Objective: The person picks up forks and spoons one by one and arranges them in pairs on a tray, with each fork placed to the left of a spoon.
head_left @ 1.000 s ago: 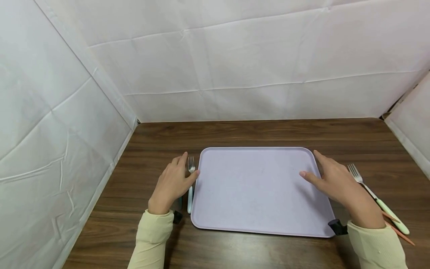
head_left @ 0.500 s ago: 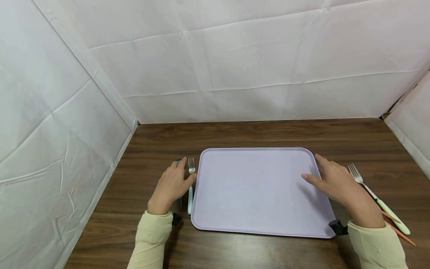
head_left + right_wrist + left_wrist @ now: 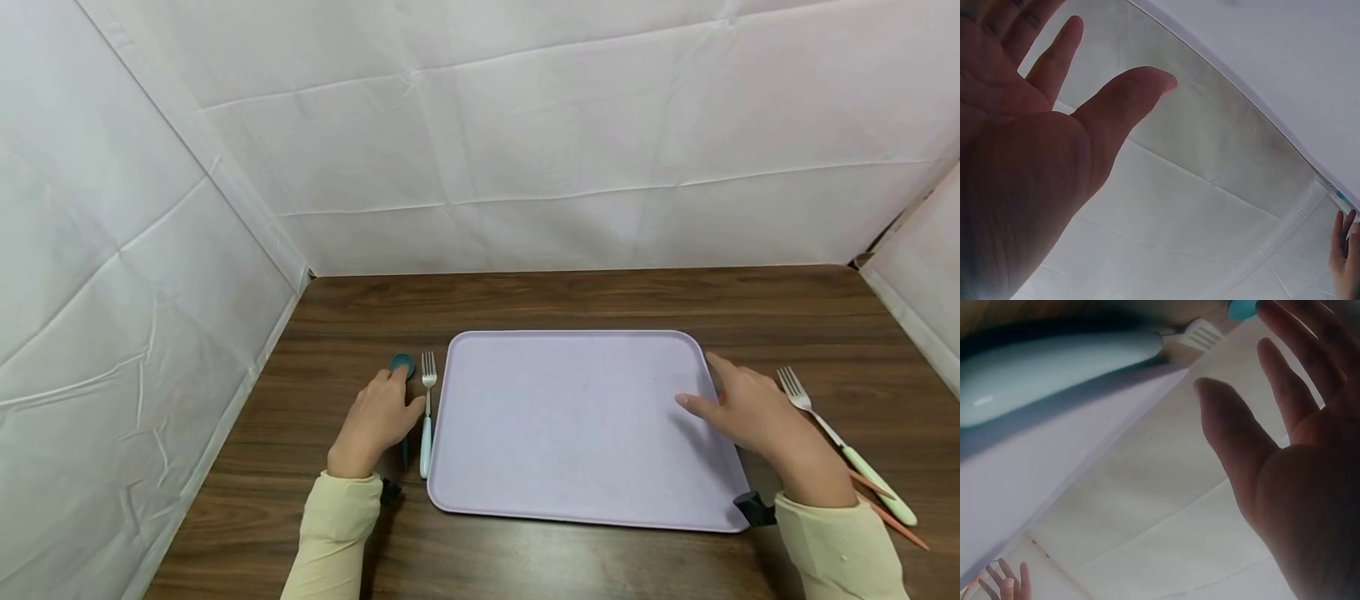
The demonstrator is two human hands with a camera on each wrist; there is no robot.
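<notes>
My left hand [image 3: 375,425] hovers over a teal spoon [image 3: 402,362], hiding most of it. Only the spoon's round bowl and the tip of its handle show. Fingers and thumb stand apart in the left wrist view, with nothing held. Just right of that hand lies a fork with a pale blue handle [image 3: 426,446], alongside the lilac tray [image 3: 585,425]. Across the tray's right edge extends my right hand [image 3: 750,412], its fingers loosely spread and its thumb above the tray surface. The right wrist view shows nothing in its grasp.
A fork with a pale green handle [image 3: 873,479] lies slanted at the right. It crosses orange sticks [image 3: 896,527], partly covered by the fork and my right forearm. White fabric walls [image 3: 555,150] enclose the dark wooden table [image 3: 570,300] at the back and sides.
My left hand has drawn leftward and slightly down, away from the tray edge and the blue-handled fork, uncovering the spoon's bowl. My right hand has barely shifted.
</notes>
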